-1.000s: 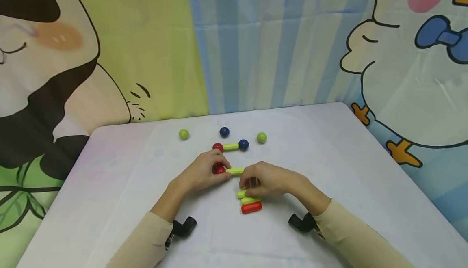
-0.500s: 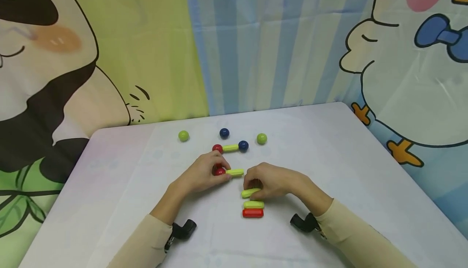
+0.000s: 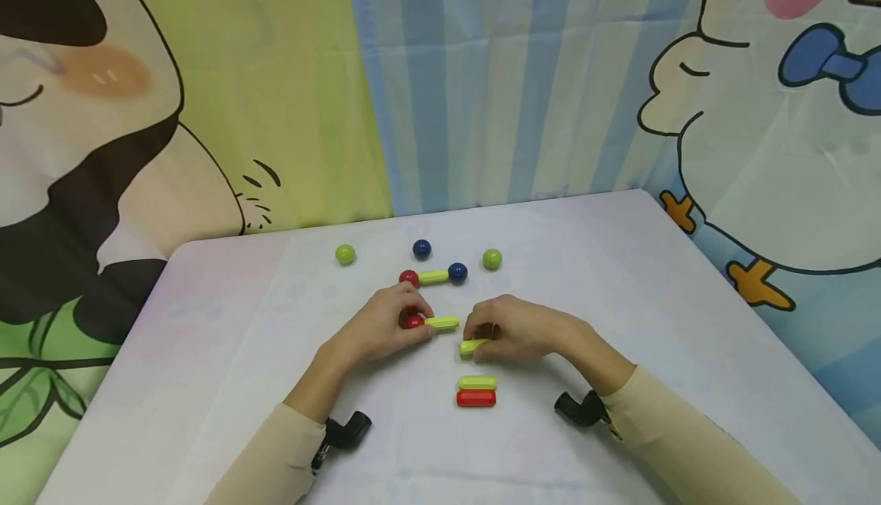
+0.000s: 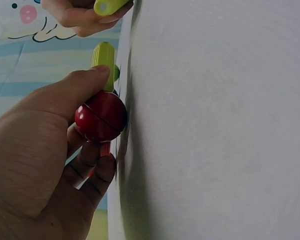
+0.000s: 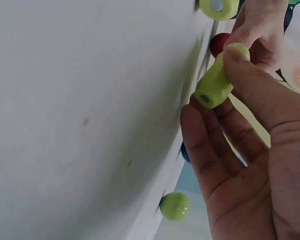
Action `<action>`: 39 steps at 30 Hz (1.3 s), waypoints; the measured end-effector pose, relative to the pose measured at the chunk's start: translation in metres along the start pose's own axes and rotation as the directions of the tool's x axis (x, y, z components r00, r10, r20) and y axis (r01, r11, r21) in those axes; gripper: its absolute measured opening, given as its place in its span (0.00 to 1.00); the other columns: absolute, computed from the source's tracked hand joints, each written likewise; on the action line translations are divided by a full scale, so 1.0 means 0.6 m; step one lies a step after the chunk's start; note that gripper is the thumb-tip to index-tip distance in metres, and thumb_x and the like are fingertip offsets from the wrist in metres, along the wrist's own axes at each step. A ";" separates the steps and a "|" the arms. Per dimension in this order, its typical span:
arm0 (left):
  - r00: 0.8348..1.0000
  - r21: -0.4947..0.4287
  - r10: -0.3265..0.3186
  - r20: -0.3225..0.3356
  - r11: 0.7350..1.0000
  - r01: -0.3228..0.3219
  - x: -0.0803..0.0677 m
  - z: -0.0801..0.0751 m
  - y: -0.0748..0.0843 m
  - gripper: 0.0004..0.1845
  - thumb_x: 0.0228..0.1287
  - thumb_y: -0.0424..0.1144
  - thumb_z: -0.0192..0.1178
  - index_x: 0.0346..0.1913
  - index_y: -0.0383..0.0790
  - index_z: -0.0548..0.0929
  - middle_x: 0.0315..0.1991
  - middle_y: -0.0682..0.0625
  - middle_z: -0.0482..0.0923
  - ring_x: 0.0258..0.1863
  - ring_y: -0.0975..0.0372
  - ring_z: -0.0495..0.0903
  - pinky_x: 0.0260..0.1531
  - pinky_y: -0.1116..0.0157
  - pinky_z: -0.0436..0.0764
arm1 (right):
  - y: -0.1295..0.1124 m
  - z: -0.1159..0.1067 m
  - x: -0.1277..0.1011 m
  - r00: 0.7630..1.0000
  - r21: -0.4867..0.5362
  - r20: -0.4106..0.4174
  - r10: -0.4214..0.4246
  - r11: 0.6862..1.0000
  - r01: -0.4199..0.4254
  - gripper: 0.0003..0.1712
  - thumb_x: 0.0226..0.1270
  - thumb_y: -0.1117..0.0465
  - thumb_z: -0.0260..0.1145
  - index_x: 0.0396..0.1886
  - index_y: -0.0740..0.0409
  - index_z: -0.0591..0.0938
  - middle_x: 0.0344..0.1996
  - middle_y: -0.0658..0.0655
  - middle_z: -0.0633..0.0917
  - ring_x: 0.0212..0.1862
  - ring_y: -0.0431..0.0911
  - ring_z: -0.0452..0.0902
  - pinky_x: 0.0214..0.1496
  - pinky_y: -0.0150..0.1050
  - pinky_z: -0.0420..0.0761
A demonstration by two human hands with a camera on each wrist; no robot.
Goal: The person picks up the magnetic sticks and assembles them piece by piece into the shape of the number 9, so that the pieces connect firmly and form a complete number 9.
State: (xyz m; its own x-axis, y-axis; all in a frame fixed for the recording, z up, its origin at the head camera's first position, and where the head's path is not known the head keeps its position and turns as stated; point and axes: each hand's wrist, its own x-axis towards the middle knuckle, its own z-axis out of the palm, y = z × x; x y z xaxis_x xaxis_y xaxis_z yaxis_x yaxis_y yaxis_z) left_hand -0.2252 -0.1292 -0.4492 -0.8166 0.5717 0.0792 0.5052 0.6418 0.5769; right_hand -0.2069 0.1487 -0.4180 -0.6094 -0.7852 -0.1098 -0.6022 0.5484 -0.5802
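Note:
My left hand (image 3: 381, 323) grips a piece with a glossy red ball (image 4: 101, 117). A ribbed yellow-green rod (image 4: 104, 52) sticks out from one side of the ball under my thumb. At the ball's opposite side, a short bit of a red rod (image 4: 105, 148) shows among the fingers. My right hand (image 3: 519, 327) pinches another yellow-green rod (image 5: 217, 82) between thumb and fingertips. Its end, with a grey disc set in it, faces the right wrist camera. This rod is just right of the left hand's piece and apart from it.
A loose yellow-green rod (image 3: 477, 382) lies against a red rod (image 3: 476, 399) nearer me. Beyond my hands, a rod joins a red ball (image 3: 409, 278) and a dark blue ball (image 3: 457, 273). Farther back are two green balls (image 3: 346, 254) and a blue ball (image 3: 422, 249).
My right hand has drawn the yellow-green rod away from the other two rods, forward toward the left hand's piece. The left hand has stayed in place.

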 end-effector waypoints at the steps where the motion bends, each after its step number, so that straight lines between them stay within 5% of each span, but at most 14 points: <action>1: 1.000 0.000 -0.001 0.002 1.000 0.001 0.000 -0.001 0.000 0.11 0.62 0.49 0.74 0.44 0.52 0.87 0.48 0.58 0.79 0.52 0.61 0.77 0.57 0.57 0.77 | 0.002 -0.001 0.000 1.000 0.014 -0.007 0.009 1.000 -0.009 0.10 0.68 0.56 0.73 0.48 0.46 0.86 0.39 0.40 0.83 0.41 0.37 0.78 0.49 0.37 0.82; 21: 0.999 0.018 0.044 -0.007 0.999 -0.044 0.006 0.004 -0.002 0.09 0.62 0.49 0.73 0.42 0.54 0.87 0.45 0.59 0.80 0.51 0.62 0.78 0.55 0.59 0.78 | 0.041 -0.022 0.009 0.984 0.122 -0.172 0.053 0.992 -0.032 0.06 0.71 0.57 0.70 0.44 0.52 0.85 0.36 0.45 0.86 0.39 0.39 0.82 0.48 0.37 0.84; 29: 1.000 0.018 0.027 -0.011 0.999 -0.027 0.002 0.000 0.000 0.10 0.61 0.50 0.73 0.42 0.54 0.87 0.47 0.58 0.80 0.53 0.61 0.78 0.56 0.58 0.78 | 0.048 -0.021 0.020 0.967 0.091 -0.214 0.136 0.989 -0.119 0.07 0.71 0.56 0.70 0.44 0.52 0.85 0.35 0.46 0.86 0.38 0.40 0.81 0.44 0.37 0.82; 39: 0.999 0.041 0.033 0.007 0.999 -0.033 0.001 -0.006 0.004 0.10 0.61 0.50 0.73 0.42 0.54 0.87 0.45 0.59 0.79 0.48 0.63 0.77 0.50 0.61 0.78 | 0.054 -0.021 0.035 0.938 0.223 -0.237 0.252 0.954 -0.200 0.10 0.71 0.56 0.68 0.43 0.58 0.84 0.34 0.51 0.86 0.30 0.41 0.83 0.35 0.37 0.82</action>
State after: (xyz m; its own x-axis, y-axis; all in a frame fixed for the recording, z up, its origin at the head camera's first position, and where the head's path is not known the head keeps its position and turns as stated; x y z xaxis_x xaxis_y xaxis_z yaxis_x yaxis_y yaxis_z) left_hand -0.2256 -0.1290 -0.4449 -0.7977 0.5959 0.0928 0.5432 0.6431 0.5397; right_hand -0.2457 0.1536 -0.4289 -0.8459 -0.5303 -0.0575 -0.3376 0.6158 -0.7119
